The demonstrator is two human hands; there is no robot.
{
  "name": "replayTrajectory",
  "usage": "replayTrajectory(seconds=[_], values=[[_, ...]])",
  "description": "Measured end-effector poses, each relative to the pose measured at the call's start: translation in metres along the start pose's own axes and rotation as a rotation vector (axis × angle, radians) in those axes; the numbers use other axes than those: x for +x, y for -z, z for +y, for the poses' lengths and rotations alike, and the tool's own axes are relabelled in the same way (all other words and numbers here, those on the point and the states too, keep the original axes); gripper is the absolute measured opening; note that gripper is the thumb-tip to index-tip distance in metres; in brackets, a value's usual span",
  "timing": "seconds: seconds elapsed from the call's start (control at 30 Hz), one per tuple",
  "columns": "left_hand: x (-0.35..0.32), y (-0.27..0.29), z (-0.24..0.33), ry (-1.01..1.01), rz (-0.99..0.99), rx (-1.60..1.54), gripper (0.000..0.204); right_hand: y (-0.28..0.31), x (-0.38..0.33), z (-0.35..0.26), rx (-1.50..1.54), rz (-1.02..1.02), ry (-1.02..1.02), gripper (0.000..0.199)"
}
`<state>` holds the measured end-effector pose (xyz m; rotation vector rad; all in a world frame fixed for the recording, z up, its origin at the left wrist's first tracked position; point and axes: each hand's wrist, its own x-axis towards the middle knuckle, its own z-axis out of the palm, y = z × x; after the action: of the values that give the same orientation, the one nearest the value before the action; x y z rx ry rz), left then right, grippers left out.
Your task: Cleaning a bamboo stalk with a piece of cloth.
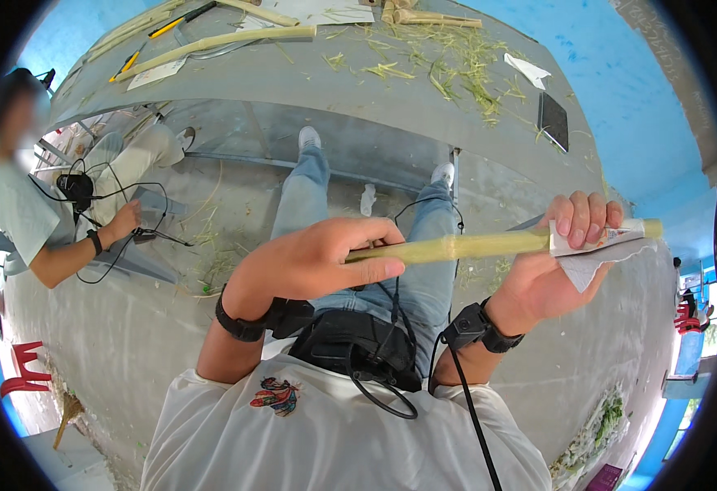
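Above legs (429, 288), stalk (473, 245) in curled left hand (325, 255); right hand (553, 282) clasps paper (592, 265) around it.

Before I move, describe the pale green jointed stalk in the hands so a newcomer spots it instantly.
Below the long grey table, find the wearer's blue denim jeans. In front, held between the bare left hand and right hand, is the pale green jointed stalk. Unlike the pale stalks lying on the table, it has white paper gripped against it near its right end.

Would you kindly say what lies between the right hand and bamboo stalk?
In the head view, white paper lies between the right hand and bamboo stalk.
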<state>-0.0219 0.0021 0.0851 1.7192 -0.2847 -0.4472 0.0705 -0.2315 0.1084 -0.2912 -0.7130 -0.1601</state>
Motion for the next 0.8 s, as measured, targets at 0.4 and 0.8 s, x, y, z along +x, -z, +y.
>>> replayTrajectory(seconds=[0.4, 0.8], values=[[0.012, -0.018, -0.016, -0.378, 0.609, 0.667, 0.028, 0.007, -0.003, 0.013, -0.371, 0.359, -0.029, 0.033], [-0.021, 0.001, -0.037, -0.23, 0.695, 0.759, 0.026, 0.028, 0.002, 0.002, -0.487, 0.46, -0.007, 0.035]])
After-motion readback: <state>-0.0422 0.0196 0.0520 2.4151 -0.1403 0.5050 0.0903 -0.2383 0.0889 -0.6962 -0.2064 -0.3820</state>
